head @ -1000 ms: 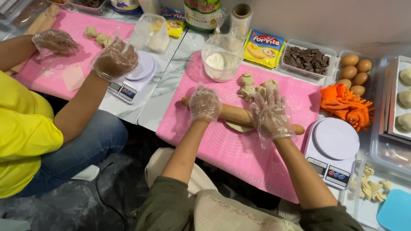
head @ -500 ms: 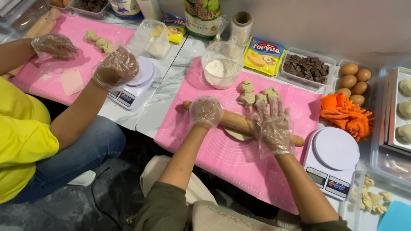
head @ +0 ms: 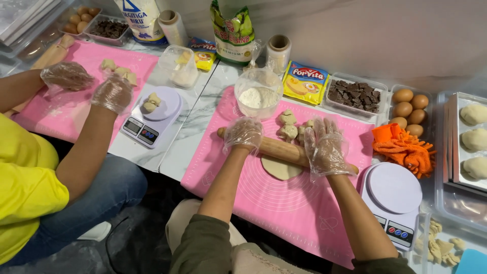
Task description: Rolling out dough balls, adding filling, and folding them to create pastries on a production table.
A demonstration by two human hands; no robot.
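Two mats: your pink silicone mat (head: 284,203) lies on the desk (head: 187,137) before you; a second pink mat (head: 76,81) lies to your left, in front of a co-worker in a yellow top.
Rolling pin: the wooden rolling pin (head: 281,150) lies across your mat, over the far edge of a flat disc of dough (head: 279,168).
Scales: your white kitchen scale (head: 393,198) sits just beside the mat's right edge; the co-worker's scale (head: 152,114) carries a lump of dough.
Left hand: your left hand (head: 243,134), in a clear plastic glove, has its grip curled over the pin near its left end.
Right hand: your gloved right hand (head: 324,147) presses on the pin's right part, its grip flat, fingers spread rather than closed.
Flour tub: a clear tub of flour (head: 258,94) stands at the mat's far edge.
Dough pieces: small lumps of dough (head: 289,127) sit just beyond the pin.
Beyond: a tray of chocolate chunks (head: 355,95), brown eggs (head: 408,106) and an orange cloth (head: 403,149) lie to your right.
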